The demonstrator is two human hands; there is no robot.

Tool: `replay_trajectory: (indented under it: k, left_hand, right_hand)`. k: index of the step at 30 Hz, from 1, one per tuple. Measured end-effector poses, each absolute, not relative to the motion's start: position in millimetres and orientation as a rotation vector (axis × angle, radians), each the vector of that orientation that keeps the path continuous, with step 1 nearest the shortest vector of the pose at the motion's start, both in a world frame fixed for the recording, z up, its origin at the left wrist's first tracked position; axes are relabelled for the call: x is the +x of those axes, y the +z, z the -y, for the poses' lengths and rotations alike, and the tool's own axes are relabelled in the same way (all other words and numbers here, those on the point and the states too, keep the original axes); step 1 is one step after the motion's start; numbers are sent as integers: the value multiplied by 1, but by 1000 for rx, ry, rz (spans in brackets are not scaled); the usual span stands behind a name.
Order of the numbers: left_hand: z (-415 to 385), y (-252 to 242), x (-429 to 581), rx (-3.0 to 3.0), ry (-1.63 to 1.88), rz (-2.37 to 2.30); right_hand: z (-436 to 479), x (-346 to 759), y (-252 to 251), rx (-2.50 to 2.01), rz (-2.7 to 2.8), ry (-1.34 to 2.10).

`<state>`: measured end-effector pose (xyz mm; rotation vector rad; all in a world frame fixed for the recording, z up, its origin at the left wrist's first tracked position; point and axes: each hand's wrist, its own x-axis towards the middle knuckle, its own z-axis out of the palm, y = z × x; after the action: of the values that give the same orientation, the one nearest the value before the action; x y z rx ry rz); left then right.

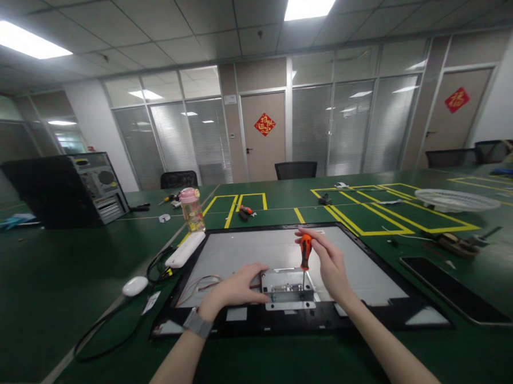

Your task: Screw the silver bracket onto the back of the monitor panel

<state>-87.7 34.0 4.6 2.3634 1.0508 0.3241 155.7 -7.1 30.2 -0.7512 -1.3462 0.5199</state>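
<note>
A flat display panel (251,247) with a black frame lies back-up before me. On its near part sits a silver metal bracket (282,278) with a circuit board and connectors showing inside it. My left hand (239,284) grips the bracket's left end, fingers at its far side and thumb at its near side. In my right hand (329,262) is an orange and black screwdriver (305,251), held upright by its handle. Its shaft points down at the bracket's right part; whether the tip sits in a screw is too small to tell. Thin wires (201,283) run left of the bracket.
Left of the panel are a white power strip (186,250), a white mouse (135,286), black cables and a pink-lidded bottle (191,210). A computer case (67,190) stands farther left. Pliers (244,211) lie beyond the panel; a dark phone-like slab (455,289) lies right.
</note>
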Motion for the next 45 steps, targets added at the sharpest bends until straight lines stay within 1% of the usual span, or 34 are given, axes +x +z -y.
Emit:
replay_trajectory:
  k: [2, 6, 8, 16, 20, 28, 34, 39, 45]
  left_hand:
    - [-34, 5, -88, 2362, 321, -1049]
    - [-34, 4, -88, 2359, 327, -1054]
    - [-34, 4, -88, 2359, 333, -1055]
    - [-36, 2, -88, 2371, 339, -1044]
    - [-36, 1, -88, 2380, 342, -1034]
    - [-37, 1, -88, 2368, 338, -1040]
    - [-37, 1, -89, 2371, 334, -1040]
    - [-38, -1, -90, 2378, 332, -1043]
    - [-38, -1, -90, 2369, 337, -1040]
  right_hand:
    - [8, 155, 30, -754, 1336, 550]
    - [4, 154, 28, -788, 1356, 408]
    - [1, 155, 28, -769, 1331, 413]
    - [1, 157, 32, -670, 1184, 859]
    - [6, 153, 36, -581, 1175, 974]
    - [0, 156, 29, -668, 1254, 849]
    - [4, 153, 34, -548, 1198, 974]
    - [1, 155, 30, -618, 1180, 920]
    - [4, 154, 34, -547, 1210, 973]
